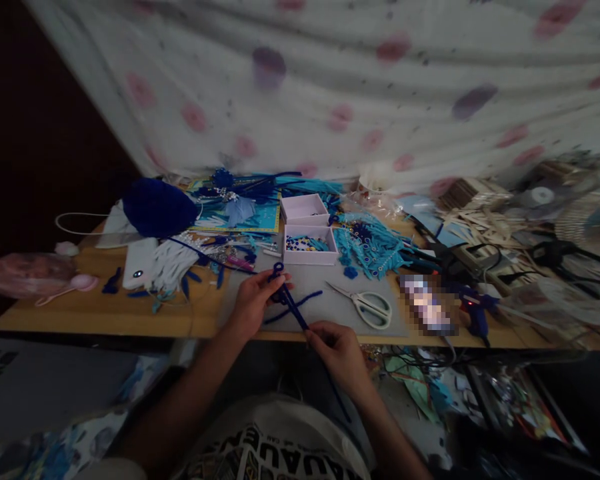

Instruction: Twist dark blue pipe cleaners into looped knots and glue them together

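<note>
Between both hands runs a dark blue pipe cleaner (296,311), with a looped end at the top. My left hand (254,300) is closed on it just below the loops, thumb and fingers pinched. Lower down, the fingertips of my right hand (337,350) pinch the same strand, and its tail hangs past the table's front edge. Behind it on a grey mat (330,320) lies a loose blue pipe cleaner piece (307,298). White-handled scissors (373,310) rest on the mat to the right, blades pointing left.
A white box (310,257) of beads stands at the mat's back, its lid (305,210) behind. Turquoise pipe cleaner pieces (375,247) are heaped beside it. A lit phone (425,303) and a glue gun (475,310) lie at right. A blue ball of yarn-like material (157,207) sits left.
</note>
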`<state>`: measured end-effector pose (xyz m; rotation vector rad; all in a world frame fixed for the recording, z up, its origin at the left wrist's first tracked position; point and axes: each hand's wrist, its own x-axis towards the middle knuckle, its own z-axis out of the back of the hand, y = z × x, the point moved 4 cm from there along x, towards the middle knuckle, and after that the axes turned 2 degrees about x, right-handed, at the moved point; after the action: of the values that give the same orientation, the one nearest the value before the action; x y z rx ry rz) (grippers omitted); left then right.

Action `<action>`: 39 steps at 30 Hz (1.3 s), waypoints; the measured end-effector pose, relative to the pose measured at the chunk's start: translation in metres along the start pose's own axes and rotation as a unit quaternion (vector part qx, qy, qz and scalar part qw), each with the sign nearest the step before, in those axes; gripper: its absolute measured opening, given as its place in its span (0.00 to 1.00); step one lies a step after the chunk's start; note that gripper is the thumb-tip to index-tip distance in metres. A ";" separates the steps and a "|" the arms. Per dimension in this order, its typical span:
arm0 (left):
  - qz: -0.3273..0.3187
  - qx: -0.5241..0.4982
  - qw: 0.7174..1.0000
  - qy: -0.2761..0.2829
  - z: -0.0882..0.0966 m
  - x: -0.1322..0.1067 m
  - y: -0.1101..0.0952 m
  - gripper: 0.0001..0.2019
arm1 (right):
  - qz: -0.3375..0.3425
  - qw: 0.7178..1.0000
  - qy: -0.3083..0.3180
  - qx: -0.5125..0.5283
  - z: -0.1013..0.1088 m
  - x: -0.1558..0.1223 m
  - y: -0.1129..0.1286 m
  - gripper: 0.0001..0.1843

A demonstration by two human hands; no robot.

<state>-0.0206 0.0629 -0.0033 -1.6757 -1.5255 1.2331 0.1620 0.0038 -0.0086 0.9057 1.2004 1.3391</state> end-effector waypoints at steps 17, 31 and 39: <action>-0.005 0.047 0.999 -0.011 0.003 0.012 -0.007 0.26 | 0.052 0.968 -0.231 -0.083 0.084 0.030 0.004 0.20; 0.028 0.122 0.991 0.038 -0.013 -0.005 -0.013 0.26 | 0.008 0.941 -0.282 -0.186 0.082 0.118 0.007 0.10; 0.055 0.116 0.990 0.052 -0.022 -0.005 -0.006 0.24 | 0.072 0.952 -0.255 -0.153 0.060 0.055 0.033 0.13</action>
<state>-0.0031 0.0635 0.0123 -1.6589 -1.1930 1.3028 0.2047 0.0704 0.0295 1.0419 0.5208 1.2544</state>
